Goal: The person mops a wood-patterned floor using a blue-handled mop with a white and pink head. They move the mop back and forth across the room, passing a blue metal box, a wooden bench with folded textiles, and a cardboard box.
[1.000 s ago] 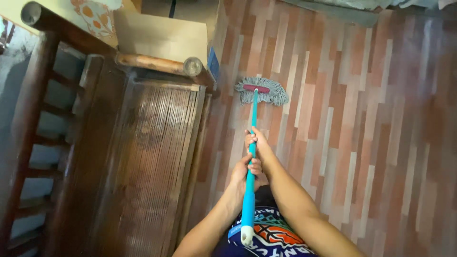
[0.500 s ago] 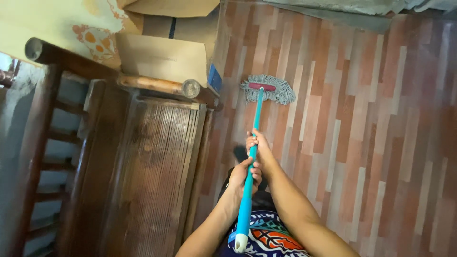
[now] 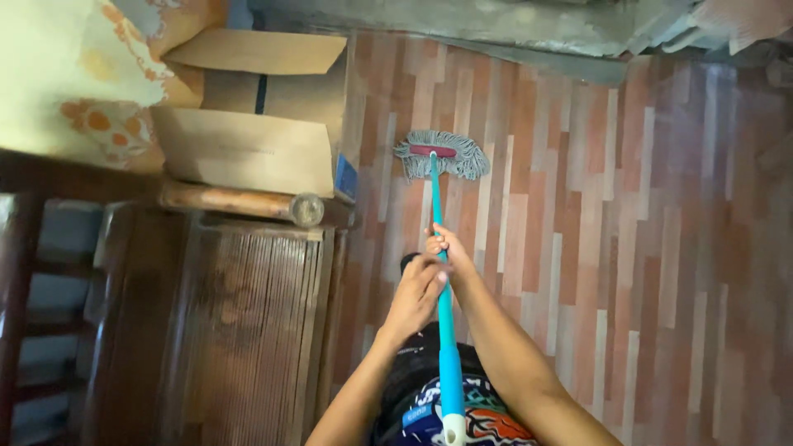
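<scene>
Both hands grip a teal mop handle (image 3: 442,281): right hand (image 3: 443,248) clenched higher, left hand (image 3: 417,289) wrapped just below. The mop head (image 3: 440,154) (grey fringe) rests on the plank floor (image 3: 628,248), near a cardboard box (image 3: 256,124).

1 mop (image 3: 438,206) w/ teal handle, 2 hands on it, left hand (image 3: 415,293), right hand (image 3: 443,248), 1 open cardboard box (image 3: 248,124), 1 wooden bench (image 3: 239,330), 1 plank floor (image 3: 628,248)

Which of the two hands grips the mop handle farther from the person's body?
The right hand; it holds the handle closer to the mop head than the left hand.
</scene>
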